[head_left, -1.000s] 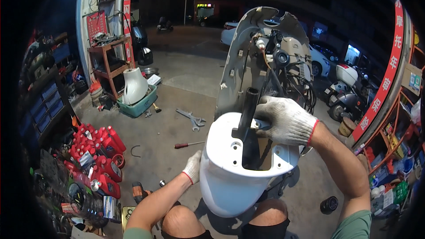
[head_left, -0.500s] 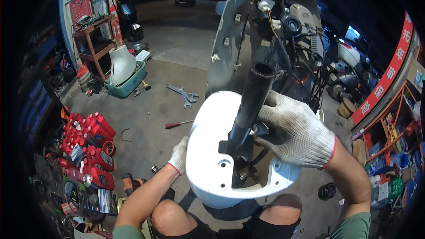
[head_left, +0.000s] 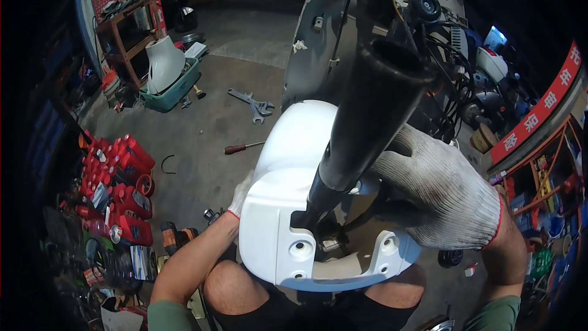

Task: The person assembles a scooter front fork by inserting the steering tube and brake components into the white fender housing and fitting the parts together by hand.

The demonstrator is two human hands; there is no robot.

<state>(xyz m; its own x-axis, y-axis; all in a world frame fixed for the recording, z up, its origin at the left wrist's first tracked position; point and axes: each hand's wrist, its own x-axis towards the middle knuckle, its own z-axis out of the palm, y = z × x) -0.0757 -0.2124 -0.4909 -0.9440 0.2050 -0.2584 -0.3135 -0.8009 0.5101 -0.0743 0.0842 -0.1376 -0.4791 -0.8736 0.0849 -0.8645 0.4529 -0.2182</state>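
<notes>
A white plastic scooter cover (head_left: 294, 141) with several screw holes and a U-shaped cutout stands between my knees. Through its opening slants a thick black metal tube (head_left: 367, 122), its hollow top end nearest my view. My left hand (head_left: 241, 196), in a white knit glove, holds the cover's left side; its fingers are mostly hidden behind the plastic. At the right of the opening, my gloved right hand (head_left: 438, 190) reaches in beside the tube with fingers bent. Its fingertips sit in shadow behind the tube, so what they hold is hidden.
Beyond the cover stands a grey scooter body panel (head_left: 318, 43) with a black round horn (head_left: 424, 4) and loose wiring. Wrenches (head_left: 251, 105) and a red-handled screwdriver (head_left: 242, 147) lie on the floor. Red bottles (head_left: 131, 202) crowd the left; an orange-and-black power drill (head_left: 171, 236) is near my left forearm.
The cover and black tube have come closer to my view, the tube's top now larger. Both hands have stayed at the cover, the right shifting slightly rightward.
</notes>
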